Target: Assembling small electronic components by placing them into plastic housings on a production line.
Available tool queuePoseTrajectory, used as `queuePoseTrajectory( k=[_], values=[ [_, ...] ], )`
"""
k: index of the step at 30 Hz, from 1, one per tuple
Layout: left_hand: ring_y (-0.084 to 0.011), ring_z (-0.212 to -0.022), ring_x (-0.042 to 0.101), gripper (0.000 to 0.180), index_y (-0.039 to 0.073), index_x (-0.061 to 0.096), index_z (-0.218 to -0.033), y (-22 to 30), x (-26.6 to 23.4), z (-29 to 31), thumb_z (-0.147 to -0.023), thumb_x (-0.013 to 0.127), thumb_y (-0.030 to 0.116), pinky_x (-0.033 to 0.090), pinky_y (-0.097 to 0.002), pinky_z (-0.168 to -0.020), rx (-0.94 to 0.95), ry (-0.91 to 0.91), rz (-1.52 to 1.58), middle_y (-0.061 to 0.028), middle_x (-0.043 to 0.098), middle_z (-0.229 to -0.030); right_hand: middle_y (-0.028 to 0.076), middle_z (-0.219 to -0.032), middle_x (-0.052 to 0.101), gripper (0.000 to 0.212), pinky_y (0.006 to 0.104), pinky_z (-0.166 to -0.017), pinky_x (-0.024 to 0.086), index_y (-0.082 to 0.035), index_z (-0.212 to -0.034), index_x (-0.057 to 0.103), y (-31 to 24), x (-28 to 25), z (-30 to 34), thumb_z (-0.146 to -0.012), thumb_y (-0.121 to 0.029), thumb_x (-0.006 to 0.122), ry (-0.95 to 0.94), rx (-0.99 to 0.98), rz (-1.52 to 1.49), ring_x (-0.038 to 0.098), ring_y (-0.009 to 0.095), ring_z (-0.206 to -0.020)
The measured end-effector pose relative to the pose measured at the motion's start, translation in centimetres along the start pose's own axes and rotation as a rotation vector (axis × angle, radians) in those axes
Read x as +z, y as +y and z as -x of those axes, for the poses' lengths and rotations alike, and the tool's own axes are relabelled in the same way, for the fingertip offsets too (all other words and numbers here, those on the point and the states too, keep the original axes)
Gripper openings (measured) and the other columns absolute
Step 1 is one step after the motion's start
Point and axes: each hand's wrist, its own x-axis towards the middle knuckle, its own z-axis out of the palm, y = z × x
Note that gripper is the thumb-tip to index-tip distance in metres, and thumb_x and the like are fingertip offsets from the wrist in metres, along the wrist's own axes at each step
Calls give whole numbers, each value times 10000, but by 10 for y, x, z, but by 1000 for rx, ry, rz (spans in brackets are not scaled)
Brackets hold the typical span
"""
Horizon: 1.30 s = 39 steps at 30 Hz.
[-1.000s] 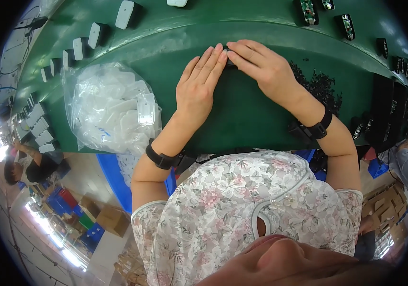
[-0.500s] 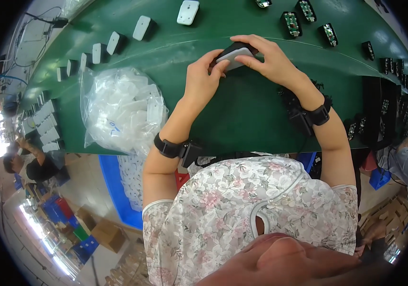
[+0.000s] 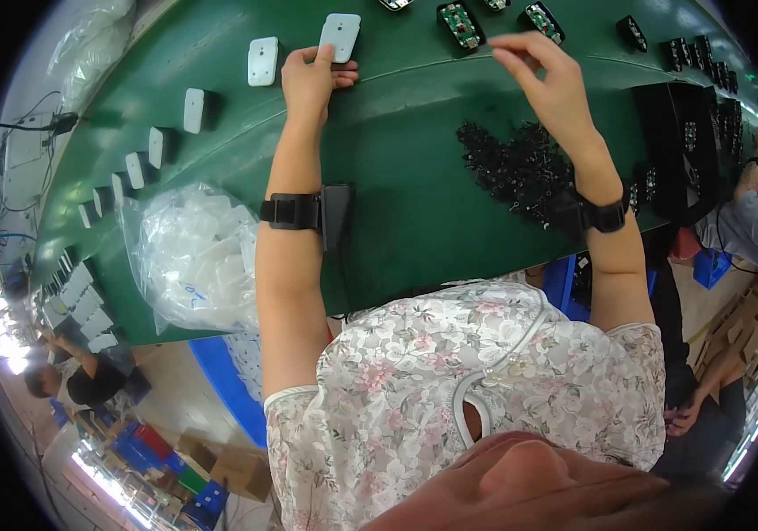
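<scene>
My left hand [image 3: 310, 81] is at the far side of the green table, thumb on the white face of a black-sided plastic case [image 3: 342, 35] and fingers at its lower edge. My right hand [image 3: 554, 84] hovers with thumb and forefinger apart and nothing visible between them. Just beyond its fingertips stands an open black case with a green circuit board [image 3: 461, 28]. Another white-faced case [image 3: 263, 62] stands left of the held one, at the end of a curved row of similar cases.
A clear bag of white plastic covers [image 3: 195, 261] lies at the left. Small black parts [image 3: 520, 173] are heaped near my right forearm, beside a black box [image 3: 675, 150]. Several board-filled cases [image 3: 697, 55] line the right. A blue bin [image 3: 233, 389] sits below the table edge.
My left hand has carried the white-faced case to the end of the row. My right hand has let go of it and moved right toward the cases with circuit boards. The view has shifted.
</scene>
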Motion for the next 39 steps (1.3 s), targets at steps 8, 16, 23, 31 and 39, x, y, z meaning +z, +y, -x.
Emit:
queuePoseTrajectory(
  k=[8, 16, 23, 31, 39],
  values=[
    [-108, -434, 493, 409, -65, 472, -1045, -3, -4, 1, -856, 651, 250, 367, -218, -410, 135, 203, -494, -86, 604, -576, 77, -852, 548, 140, 294, -648, 453, -19, -931, 603, 25, 14, 41, -801, -54, 641, -164, -111, 261, 549, 204, -700],
    [-332, -679, 617, 258, 76, 532, -914, 9, -15, 149, -831, 661, 283, 481, -409, -589, 516, 140, -860, -113, 618, -668, 109, -822, 519, 268, 338, -654, 448, -16, -946, 543, 26, 4, 44, -741, -79, 704, -184, -115, 381, 518, 250, -701],
    [-285, -736, 577, 51, 40, 598, -829, -2, -112, 239, -790, 620, 66, 469, -382, -669, 567, 427, -1150, -106, 610, -803, 132, -820, 524, 110, 339, -673, 448, 9, -905, 513, 18, 5, 59, -822, 0, 584, -290, 2, 410, 529, 274, -732],
    [-301, -960, 538, 258, 15, 615, -1021, 6, -212, 198, -766, 615, 51, 450, -401, -812, 634, 641, -1487, -101, 629, -1022, 150, -854, 538, 79, 374, -698, 447, 8, -901, 519, 20, 6, 63, -833, -1, 558, -214, -74, 512, 545, 317, -778],
    [-309, -965, 534, 441, 23, 592, -1080, 5, -215, 160, -696, 740, 183, 443, -411, -775, 425, 450, -1577, -119, 618, -1013, 136, -820, 546, 74, 332, -662, 447, 7, -891, 530, 6, 2, 59, -856, -41, 573, -140, -5, 467, 543, 282, -715]
  ],
)
